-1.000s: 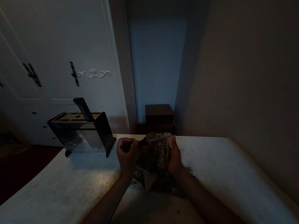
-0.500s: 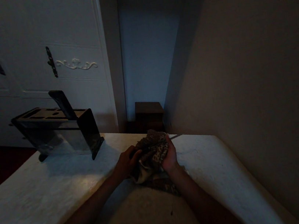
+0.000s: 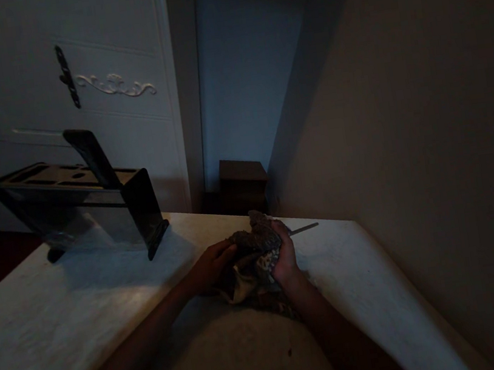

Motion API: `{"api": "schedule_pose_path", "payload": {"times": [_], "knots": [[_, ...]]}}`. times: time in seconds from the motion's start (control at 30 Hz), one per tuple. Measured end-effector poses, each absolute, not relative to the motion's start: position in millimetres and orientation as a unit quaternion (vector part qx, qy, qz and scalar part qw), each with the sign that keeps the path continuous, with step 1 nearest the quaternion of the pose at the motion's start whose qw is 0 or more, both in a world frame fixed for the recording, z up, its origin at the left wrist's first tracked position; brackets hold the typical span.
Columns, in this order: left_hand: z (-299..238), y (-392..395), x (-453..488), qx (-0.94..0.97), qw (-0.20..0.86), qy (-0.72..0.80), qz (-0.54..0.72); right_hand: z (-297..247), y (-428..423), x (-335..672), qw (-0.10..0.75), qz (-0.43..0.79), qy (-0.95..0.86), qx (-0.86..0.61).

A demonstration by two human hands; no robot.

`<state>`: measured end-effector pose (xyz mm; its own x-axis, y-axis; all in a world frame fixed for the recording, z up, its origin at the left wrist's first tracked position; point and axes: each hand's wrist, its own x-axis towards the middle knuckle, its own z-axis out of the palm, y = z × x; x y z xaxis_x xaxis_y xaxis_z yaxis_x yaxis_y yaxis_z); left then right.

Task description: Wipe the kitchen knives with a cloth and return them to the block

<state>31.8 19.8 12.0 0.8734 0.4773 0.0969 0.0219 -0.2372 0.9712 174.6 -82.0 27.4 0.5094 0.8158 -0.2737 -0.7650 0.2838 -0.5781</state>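
A crumpled, dark patterned cloth (image 3: 255, 245) is bunched between my two hands over the table, with its lower folds spread toward me. My left hand (image 3: 212, 266) grips the cloth from the left, fingers curled into its folds. On the other side, my right hand (image 3: 285, 256) is closed round the cloth, thumb up along its edge. A thin grey strip like a blade (image 3: 304, 228) sticks out to the right beyond my right hand; its other end is hidden by the hand and cloth.
A knife block (image 3: 91, 222) with one black knife handle (image 3: 92, 157) stands at the left on the pale table (image 3: 118, 283). Behind are a white cupboard (image 3: 130, 140) and a small brown box-like piece (image 3: 242, 176). A wall (image 3: 404, 126) runs along the right.
The blade-like strip now sticks out farther right of my right hand. The cloth has been folded over differently, its top bunched near my right thumb. The view has shifted slightly.
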Motion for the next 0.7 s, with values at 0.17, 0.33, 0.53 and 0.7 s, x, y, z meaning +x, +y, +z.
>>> {"api": "schedule_pose_path", "payload": {"times": [0.17,0.33,0.53,0.7], "knots": [[9,22,27,0.810,0.515,0.161,0.231,20,-80,182,0.813,0.453,-0.015,-0.366],[5,23,25,0.849,0.419,0.173,0.272,18,-82,187,0.820,0.448,-0.032,-0.356],[4,25,25,0.889,0.279,0.183,0.314,23,-85,193,0.832,0.422,-0.032,-0.358],[6,30,24,0.900,0.209,0.169,0.344,24,-87,204,0.839,0.412,-0.014,-0.357]]}}
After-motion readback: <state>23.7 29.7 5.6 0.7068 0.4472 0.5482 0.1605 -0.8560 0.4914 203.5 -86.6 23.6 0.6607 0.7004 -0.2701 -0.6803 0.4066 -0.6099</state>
